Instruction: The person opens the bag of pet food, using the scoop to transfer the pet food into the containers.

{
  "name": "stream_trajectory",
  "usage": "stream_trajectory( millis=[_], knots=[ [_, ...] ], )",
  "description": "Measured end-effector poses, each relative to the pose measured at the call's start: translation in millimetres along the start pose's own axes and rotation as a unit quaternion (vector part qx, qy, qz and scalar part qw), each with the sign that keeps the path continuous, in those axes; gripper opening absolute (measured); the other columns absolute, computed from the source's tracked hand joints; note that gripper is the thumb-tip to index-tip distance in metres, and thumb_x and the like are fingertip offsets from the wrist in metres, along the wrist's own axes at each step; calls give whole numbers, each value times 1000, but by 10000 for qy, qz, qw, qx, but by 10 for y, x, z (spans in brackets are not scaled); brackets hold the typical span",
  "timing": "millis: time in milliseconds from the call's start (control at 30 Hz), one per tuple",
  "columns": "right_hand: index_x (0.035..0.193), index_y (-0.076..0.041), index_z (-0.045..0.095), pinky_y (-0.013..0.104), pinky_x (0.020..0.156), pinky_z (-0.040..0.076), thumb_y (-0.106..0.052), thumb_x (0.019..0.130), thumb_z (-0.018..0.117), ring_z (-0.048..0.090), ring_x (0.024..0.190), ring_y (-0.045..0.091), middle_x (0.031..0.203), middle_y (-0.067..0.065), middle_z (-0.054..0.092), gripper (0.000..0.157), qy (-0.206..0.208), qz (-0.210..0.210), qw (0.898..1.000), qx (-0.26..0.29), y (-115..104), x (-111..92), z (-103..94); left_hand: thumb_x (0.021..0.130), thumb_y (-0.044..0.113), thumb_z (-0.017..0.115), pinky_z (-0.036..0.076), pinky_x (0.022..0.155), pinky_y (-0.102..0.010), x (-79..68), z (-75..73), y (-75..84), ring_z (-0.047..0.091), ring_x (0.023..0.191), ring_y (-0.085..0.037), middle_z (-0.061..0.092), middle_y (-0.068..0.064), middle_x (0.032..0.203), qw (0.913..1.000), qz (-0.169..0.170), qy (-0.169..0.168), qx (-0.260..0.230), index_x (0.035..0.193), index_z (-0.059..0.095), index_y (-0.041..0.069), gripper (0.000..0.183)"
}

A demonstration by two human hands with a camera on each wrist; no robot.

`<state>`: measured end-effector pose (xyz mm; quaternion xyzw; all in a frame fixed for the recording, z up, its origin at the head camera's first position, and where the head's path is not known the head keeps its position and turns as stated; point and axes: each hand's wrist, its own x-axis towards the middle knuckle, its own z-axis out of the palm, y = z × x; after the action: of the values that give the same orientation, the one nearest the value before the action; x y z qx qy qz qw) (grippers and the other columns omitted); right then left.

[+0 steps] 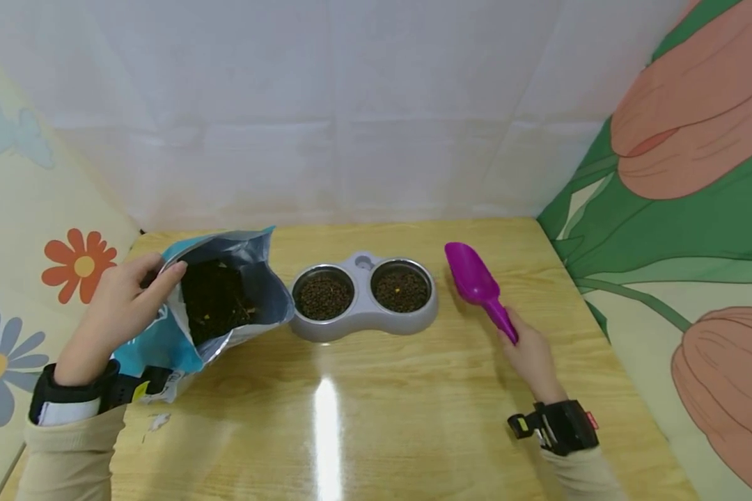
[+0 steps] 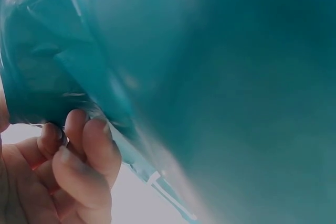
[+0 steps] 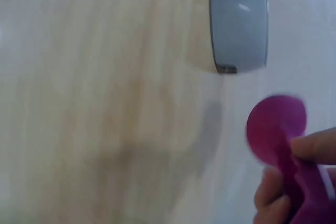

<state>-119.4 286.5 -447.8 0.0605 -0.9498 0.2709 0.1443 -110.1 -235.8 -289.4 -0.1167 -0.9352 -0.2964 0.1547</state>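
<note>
With my left hand [image 1: 122, 299] I grip the rim of a blue foil bag [image 1: 157, 344] at the left of the table. The bag's mouth gapes toward the head camera, showing dark brown loose contents [image 1: 216, 299]. In the left wrist view, curled fingers [image 2: 86, 177] sit at the bag's edge. My right hand [image 1: 533, 355] holds a purple scoop [image 1: 470, 275] by its handle, right of a grey double bowl [image 1: 366, 309]. The scoop's bowl looks empty. Brown pellets [image 1: 324, 296] lie in the left bowl, and similar pellets [image 1: 401, 289] in the right one.
The wooden table [image 1: 401, 410] has a white curtain [image 1: 351, 139] behind it. Painted panels with flowers [image 1: 683, 229] stand along both sides. A small white scrap or mark [image 1: 159, 421] is on the table below the bag.
</note>
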Motion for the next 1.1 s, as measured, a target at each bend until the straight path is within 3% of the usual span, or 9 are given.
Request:
stream_trajectory(
  millis=[167, 333, 433, 633, 900, 1100],
  knots=[
    [125, 16, 39, 44, 54, 42, 3, 82, 55, 53, 63, 33, 86, 33, 56, 47, -570, 381, 9976, 126, -26, -83, 90, 92, 19, 53, 25, 44, -27, -3, 0, -9, 34, 51, -12, 33, -2, 56, 10000, 23, 2, -8, 71, 45, 6, 26],
    [125, 17, 38, 50, 60, 43, 2, 82, 57, 55, 69, 38, 88, 34, 56, 49, -542, 365, 9977, 195, -10, -122, 185, 92, 18, 54, 24, 43, -27, -10, 4, -6, 35, 50, -12, 33, -2, 56, 10000, 55, 52, -51, 71, 45, 6, 26],
    [123, 14, 40, 46, 56, 42, -2, 83, 58, 54, 65, 35, 81, 28, 56, 46, -657, 594, 9959, 201, -5, -125, 228, 92, 19, 54, 25, 43, -27, -11, 1, -3, 35, 50, -11, 33, -1, 55, 9999, 72, 69, -45, 71, 45, 6, 26],
    [112, 15, 42, 30, 47, 36, -14, 86, 59, 48, 56, 22, 70, 15, 51, 43, -1149, 1484, 9822, 125, -24, -139, 253, 93, 20, 53, 28, 42, -26, 0, -3, 15, 39, 48, -10, 38, -2, 55, 10000, 25, -44, -57, 71, 46, 6, 26],
    [113, 13, 43, 28, 45, 39, -21, 86, 60, 49, 53, 18, 71, 13, 53, 46, -1488, 1836, 9716, 95, -33, -172, 284, 92, 18, 53, 30, 42, -26, 4, -7, 14, 40, 48, -10, 39, -2, 56, 9999, -9, -90, -108, 72, 47, 5, 25],
    [113, 11, 43, 28, 45, 39, -26, 84, 63, 50, 53, 17, 71, 13, 55, 51, -1479, 1862, 9713, 99, -28, -184, 288, 93, 18, 53, 30, 42, -26, 7, -10, 5, 41, 49, -10, 40, -2, 57, 9998, -49, -133, -118, 73, 47, 5, 25]
  ],
)
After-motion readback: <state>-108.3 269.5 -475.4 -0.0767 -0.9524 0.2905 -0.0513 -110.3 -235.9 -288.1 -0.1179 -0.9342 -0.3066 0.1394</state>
